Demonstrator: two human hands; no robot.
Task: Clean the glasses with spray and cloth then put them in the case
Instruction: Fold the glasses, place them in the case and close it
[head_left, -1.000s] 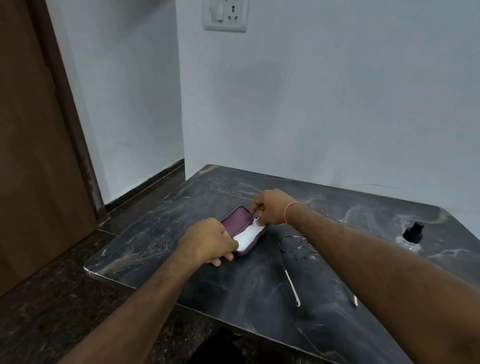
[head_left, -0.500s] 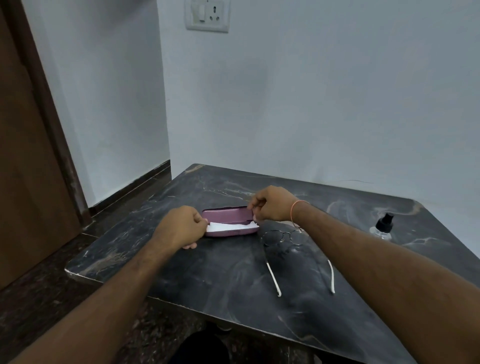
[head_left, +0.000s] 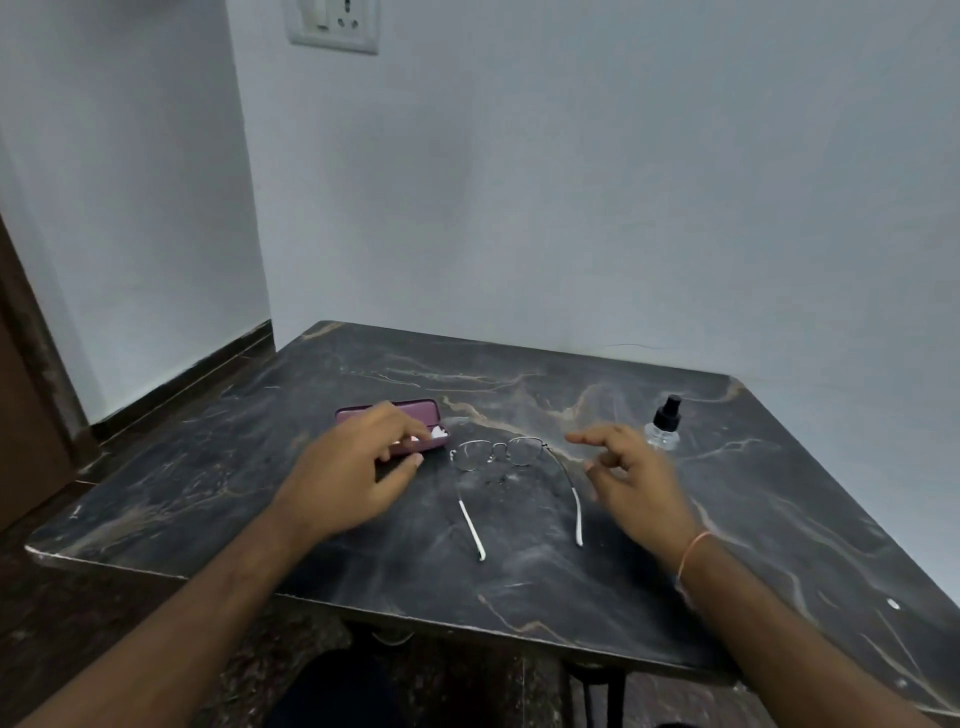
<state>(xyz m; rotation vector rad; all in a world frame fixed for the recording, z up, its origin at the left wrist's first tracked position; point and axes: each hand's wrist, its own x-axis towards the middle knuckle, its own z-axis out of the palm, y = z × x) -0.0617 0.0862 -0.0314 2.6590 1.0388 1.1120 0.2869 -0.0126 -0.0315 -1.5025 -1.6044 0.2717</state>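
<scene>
Thin wire-rimmed glasses (head_left: 498, 451) lie unfolded on the dark marble table (head_left: 519, 545), temples pointing toward me. A maroon glasses case (head_left: 415, 410) lies open at the left of them, with a bit of white cloth (head_left: 439, 431) showing inside. My left hand (head_left: 358, 467) hovers over the case's near side, its fingers reaching into it and hiding most of the inside. My right hand (head_left: 628, 473) hangs above the table just right of the glasses, fingers loosely spread and holding nothing. A small clear spray bottle (head_left: 662, 426) with a black top stands at the right.
The table stands in a corner of white walls, with a switch and socket plate (head_left: 332, 23) high up. A brown door (head_left: 21, 415) is at the left edge, dark floor below it. The table's front edge is close to me.
My right hand has let go of the case and moved right, past the glasses. My left hand has shifted from the case's left end to over its near side. The camera has tilted.
</scene>
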